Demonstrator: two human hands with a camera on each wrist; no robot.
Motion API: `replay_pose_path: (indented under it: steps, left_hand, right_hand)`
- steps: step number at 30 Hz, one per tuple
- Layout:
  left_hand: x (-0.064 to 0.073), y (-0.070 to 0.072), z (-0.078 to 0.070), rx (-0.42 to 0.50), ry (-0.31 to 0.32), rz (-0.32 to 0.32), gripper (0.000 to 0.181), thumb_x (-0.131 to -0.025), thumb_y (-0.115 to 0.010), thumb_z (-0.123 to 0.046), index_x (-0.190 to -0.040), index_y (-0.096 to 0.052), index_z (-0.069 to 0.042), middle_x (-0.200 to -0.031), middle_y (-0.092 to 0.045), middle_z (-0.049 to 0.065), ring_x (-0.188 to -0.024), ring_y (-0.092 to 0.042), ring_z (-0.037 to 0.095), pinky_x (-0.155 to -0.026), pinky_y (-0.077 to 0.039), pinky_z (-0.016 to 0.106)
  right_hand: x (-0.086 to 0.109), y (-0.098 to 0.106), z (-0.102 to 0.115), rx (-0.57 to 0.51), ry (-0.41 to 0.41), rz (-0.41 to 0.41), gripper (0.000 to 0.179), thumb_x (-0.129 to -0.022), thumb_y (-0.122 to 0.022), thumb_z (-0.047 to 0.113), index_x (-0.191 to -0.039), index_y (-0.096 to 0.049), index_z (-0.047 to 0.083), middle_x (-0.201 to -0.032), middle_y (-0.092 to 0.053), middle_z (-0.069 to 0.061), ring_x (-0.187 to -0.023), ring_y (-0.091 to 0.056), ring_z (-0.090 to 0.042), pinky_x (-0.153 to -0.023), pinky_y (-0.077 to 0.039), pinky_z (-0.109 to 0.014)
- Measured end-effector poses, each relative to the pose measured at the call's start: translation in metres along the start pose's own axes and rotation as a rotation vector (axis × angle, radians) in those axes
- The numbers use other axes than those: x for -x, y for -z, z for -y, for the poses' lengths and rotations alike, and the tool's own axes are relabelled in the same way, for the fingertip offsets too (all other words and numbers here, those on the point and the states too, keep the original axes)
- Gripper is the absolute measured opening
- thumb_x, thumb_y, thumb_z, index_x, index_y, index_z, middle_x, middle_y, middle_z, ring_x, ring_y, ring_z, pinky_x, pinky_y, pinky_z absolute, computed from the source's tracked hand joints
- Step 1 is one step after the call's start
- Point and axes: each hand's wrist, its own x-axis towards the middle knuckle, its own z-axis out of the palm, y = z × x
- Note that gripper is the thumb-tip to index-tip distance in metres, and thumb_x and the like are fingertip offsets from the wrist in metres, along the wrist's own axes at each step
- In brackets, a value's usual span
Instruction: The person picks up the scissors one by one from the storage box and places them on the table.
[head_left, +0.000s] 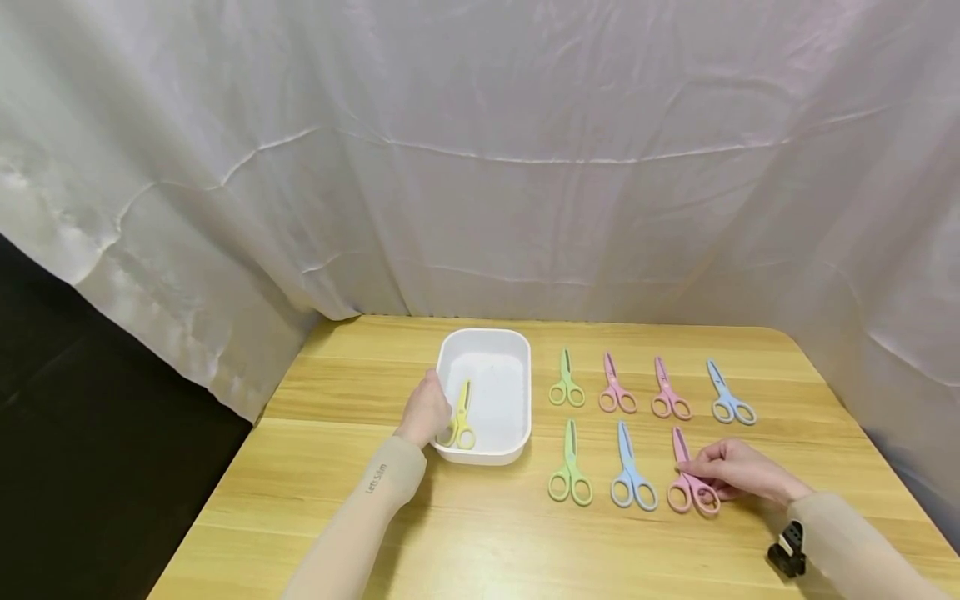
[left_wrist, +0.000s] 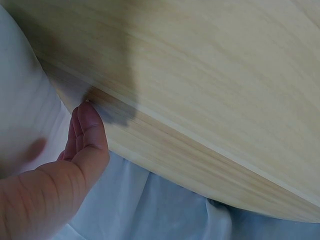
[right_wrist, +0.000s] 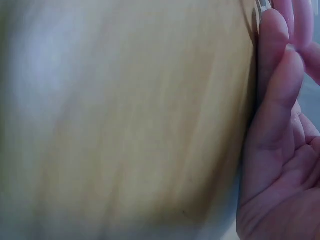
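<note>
My left hand point(head_left: 426, 410) grips the left rim of a white plastic tray point(head_left: 483, 457). In the left wrist view, the thumb point(left_wrist: 95, 130) and fingers lie close to the tray's wall point(left_wrist: 25, 100). Yellow scissors point(head_left: 464, 408) lie inside the tray near that hand. At the front right, my right hand point(head_left: 738, 468) pinches pink scissors point(head_left: 681, 483) around the pivot and handles, blades pointing away from me. The right wrist view shows thumb and fingertips close together, with the scissors mostly hidden. Blue scissors point(head_left: 632, 467) and green scissors point(head_left: 570, 467) lie to its left.
Behind runs a row of green scissors point(head_left: 566, 379), two pink scissors point(head_left: 616, 385) point(head_left: 667, 390) and blue scissors point(head_left: 726, 393). The wooden table point(head_left: 525, 542) ends at a pale curtain point(head_left: 562, 233) at the back. A black device hangs at the right wrist.
</note>
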Motion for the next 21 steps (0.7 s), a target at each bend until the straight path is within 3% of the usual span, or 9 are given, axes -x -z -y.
replay_pose_path:
  steps: [5,12,21]
  left_hand:
    - [0.000,0.000,0.000,-0.005,0.007,0.007,0.059,-0.091,-0.057,0.007,-0.145,-0.034,0.005,-0.121,-0.061,0.024,-0.103,-0.066,0.033,-0.081,-0.063,0.036]
    - [-0.001,0.000,0.001,-0.008,0.009,0.014,0.058,-0.090,-0.057,0.007,-0.143,-0.035,0.005,-0.119,-0.061,0.024,-0.099,-0.065,0.032,-0.075,-0.063,0.035]
    - [-0.004,-0.001,0.001,-0.025,0.013,0.010,0.058,-0.090,-0.057,0.008,-0.143,-0.034,0.004,-0.117,-0.062,0.022,-0.099,-0.064,0.031,-0.080,-0.062,0.037]
  right_hand:
    - [0.001,-0.002,0.003,0.079,0.028,-0.043,0.041,-0.097,-0.066,0.032,-0.079,-0.065,-0.005,-0.057,-0.050,0.012,-0.047,-0.040,0.001,-0.042,-0.035,-0.014]
    - [0.006,-0.002,0.009,0.234,0.065,-0.112,0.039,-0.095,-0.068,0.034,-0.073,-0.064,0.001,-0.057,-0.061,0.001,-0.047,-0.054,-0.006,-0.043,-0.047,-0.021]
    - [0.003,-0.004,0.012,0.282,0.045,-0.178,0.038,-0.093,-0.069,0.038,-0.076,-0.061,0.005,-0.059,-0.061,0.000,-0.049,-0.057,-0.010,-0.045,-0.049,-0.024]
